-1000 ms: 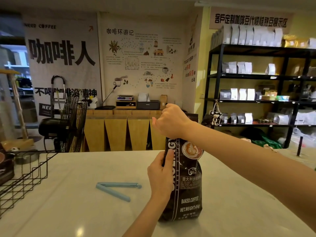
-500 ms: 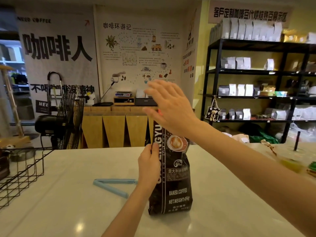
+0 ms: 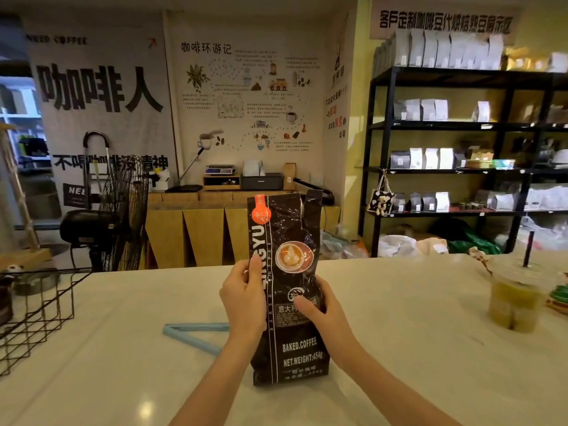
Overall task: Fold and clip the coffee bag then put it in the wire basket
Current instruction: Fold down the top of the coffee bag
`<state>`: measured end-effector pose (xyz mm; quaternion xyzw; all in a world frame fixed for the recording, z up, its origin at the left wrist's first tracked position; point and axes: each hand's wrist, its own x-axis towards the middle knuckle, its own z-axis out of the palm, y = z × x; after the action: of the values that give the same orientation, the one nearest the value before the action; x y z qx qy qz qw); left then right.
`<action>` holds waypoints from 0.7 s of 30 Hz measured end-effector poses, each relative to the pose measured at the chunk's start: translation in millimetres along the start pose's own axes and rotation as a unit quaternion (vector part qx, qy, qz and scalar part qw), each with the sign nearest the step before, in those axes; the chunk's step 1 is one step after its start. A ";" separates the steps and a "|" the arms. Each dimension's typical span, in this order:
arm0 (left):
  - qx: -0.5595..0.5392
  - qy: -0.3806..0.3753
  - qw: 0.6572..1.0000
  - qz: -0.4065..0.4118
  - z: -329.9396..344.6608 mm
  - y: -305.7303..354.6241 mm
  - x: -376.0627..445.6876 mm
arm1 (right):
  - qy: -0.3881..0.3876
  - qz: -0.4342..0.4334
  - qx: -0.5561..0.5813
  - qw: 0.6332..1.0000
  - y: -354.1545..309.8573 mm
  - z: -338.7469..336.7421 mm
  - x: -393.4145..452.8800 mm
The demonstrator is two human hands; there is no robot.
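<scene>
A tall black coffee bag with an orange badge and a latte picture stands upright on the pale counter, its top unfolded and standing straight up. My left hand grips its left edge, thumb on the front. My right hand holds its right side lower down, thumb pressed on the label. A light blue clip lies open in a V on the counter just left of the bag, partly behind my left wrist. The black wire basket stands at the counter's left edge.
An iced drink cup with a straw stands on the counter at the right. Behind the counter are a black floor fan, a wooden cabinet and black shelves with bags.
My right hand left the bag's top, rose open above it, then came down onto the bag's right side. The bag's top now stands unfolded. The view shifted slightly.
</scene>
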<state>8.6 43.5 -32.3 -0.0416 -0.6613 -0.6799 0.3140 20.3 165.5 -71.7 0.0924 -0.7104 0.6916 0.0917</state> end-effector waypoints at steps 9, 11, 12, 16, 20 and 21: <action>0.230 -0.022 0.846 0.480 20.4 48.5 14.8 | 0.042 -0.053 -0.026 0.997 -1.4 5.9 -6.7; 0.301 -0.121 0.700 0.637 34.2 70.7 26.5 | 0.035 -0.050 -0.027 0.998 -3.1 4.9 -6.8; 0.342 -0.167 0.627 0.680 41.8 79.4 31.4 | 0.032 -0.048 -0.029 0.998 -4.0 4.2 -7.1; 0.459 -0.249 0.462 0.717 58.6 81.9 49.5 | 0.013 -0.053 -0.041 0.998 -7.3 2.8 -10.2; 0.486 -0.247 0.477 0.690 56.3 70.0 57.1 | 0.003 -0.065 -0.049 0.997 -9.2 5.0 -12.5; 0.485 -0.235 0.487 0.687 54.1 69.0 58.3 | 0.002 -0.073 -0.054 0.996 -10.0 6.3 -12.6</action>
<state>-24.1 76.9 62.0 -0.4821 -0.6974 0.2149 0.4849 35.1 159.0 -65.4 0.1375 -0.7378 0.6439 0.1485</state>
